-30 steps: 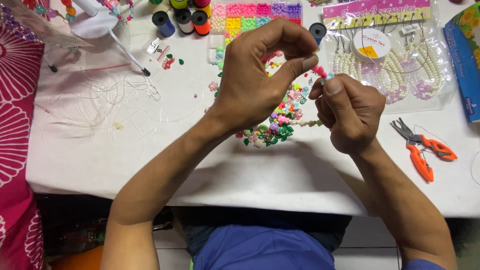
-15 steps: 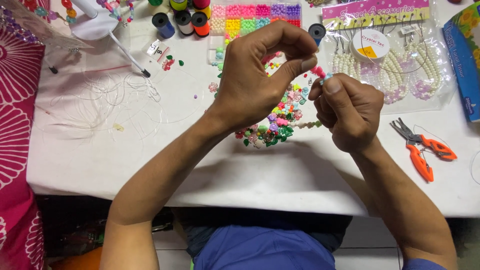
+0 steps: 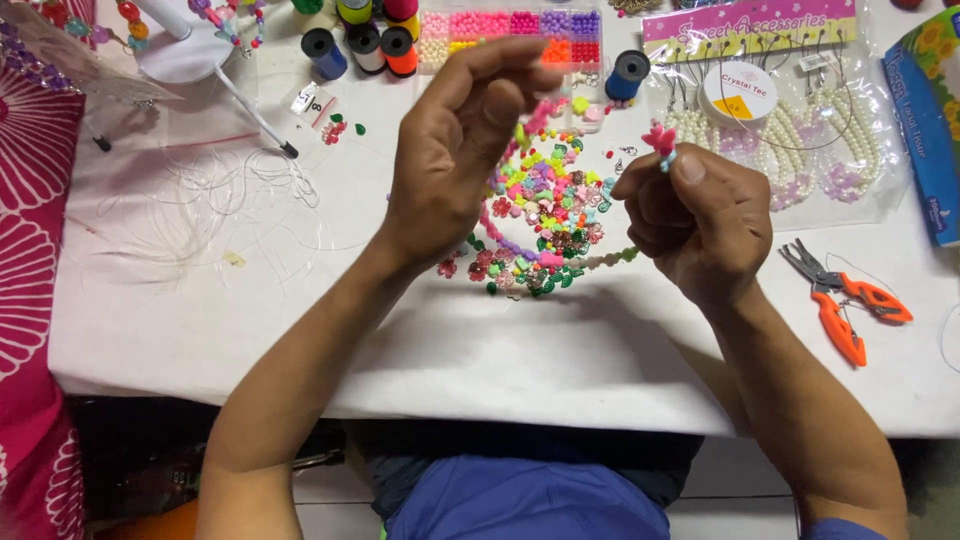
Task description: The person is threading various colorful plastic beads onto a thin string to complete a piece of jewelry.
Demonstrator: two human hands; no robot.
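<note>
My right hand [image 3: 700, 215] is raised above the white table [image 3: 500, 350] and pinches a small pink flower bead [image 3: 658, 138] with a bluish bead under it at the fingertips. My left hand [image 3: 455, 150] hovers to its left, thumb and fingers curled close together; whether it holds a thin thread I cannot tell. Below and between the hands lies a heap of colourful loose beads [image 3: 545, 215], with a beaded strand [image 3: 600, 260] trailing from it toward my right hand.
Orange pliers [image 3: 845, 305] lie at the right. Packets of pearl strands [image 3: 790, 130], a bead organiser box [image 3: 515, 30], thread spools [image 3: 365, 45] and a blue spool [image 3: 628, 72] stand at the back. Clear cord loops [image 3: 210, 205] lie left, beside pink patterned cloth [image 3: 25, 250].
My two hands have drawn apart: the left moved left away from the right. The pink bead stays pinched in my right fingertips.
</note>
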